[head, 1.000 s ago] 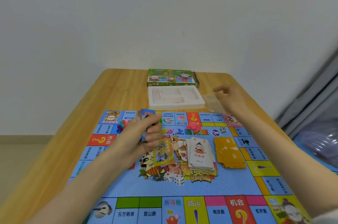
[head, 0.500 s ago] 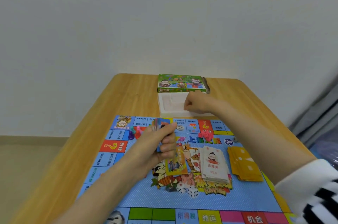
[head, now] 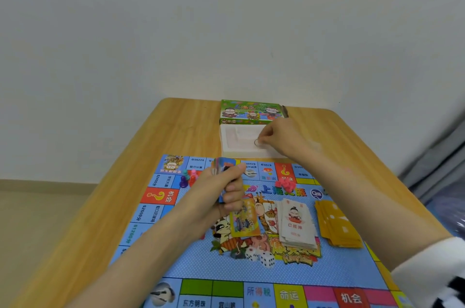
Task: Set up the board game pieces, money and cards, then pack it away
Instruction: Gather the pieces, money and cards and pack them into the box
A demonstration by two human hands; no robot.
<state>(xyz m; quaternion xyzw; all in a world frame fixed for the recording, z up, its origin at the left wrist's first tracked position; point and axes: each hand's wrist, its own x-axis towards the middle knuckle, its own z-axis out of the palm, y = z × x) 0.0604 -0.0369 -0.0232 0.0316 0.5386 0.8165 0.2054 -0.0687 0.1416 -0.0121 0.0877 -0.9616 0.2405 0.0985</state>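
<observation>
Right hand shifted over far tray, fingers pinched on small clear item; card stack kept clamped by left hand; setup judged ongoing.

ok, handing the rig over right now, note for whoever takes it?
Left hand: grips a stack of colourful cards above the board.
Right hand: over the white tray, pinches a small loop; what it is, unclear.
On the board: pawns, red houses, dice, orange card, white deck, yellow deck. Green box behind the tray.
Done: board, pieces and decks laid out.
Left: probably set down the held stack, then pack everything into tray and box.
</observation>
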